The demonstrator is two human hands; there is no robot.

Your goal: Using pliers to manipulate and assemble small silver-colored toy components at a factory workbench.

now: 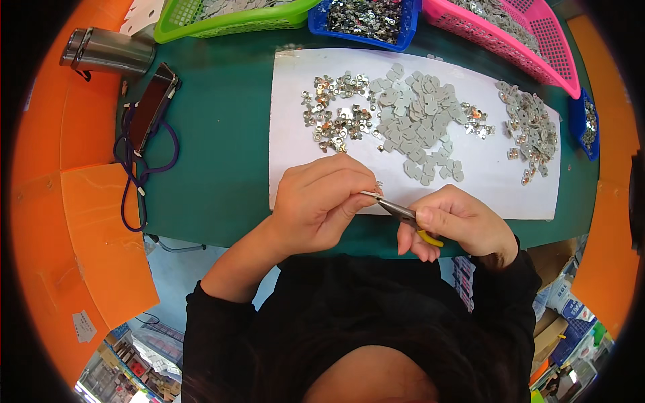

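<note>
My left hand (322, 200) pinches a small, flat grey piece (369, 194) between thumb and fingers, which cover most of it. Closed around yellow-handled pliers (403, 213), my right hand (458, 220) holds their jaws against the edge of that piece. Both hands are over the near edge of a white board (295, 176). On the board, a pile of flat grey pieces (420, 111) spreads in the middle, beside shiny metal clips (339, 124) on its left. To the right are a few more metal clips (478, 127) and a heap of grey pieces with metal on them (529, 127).
Across the back of the green table (215, 168) stand a green basket (235, 28), a blue bin (400, 41) and a pink basket (537, 74), all holding parts. A small blue tray (583, 127) sits far right. At left are a steel flask (114, 52) and a corded phone (151, 111).
</note>
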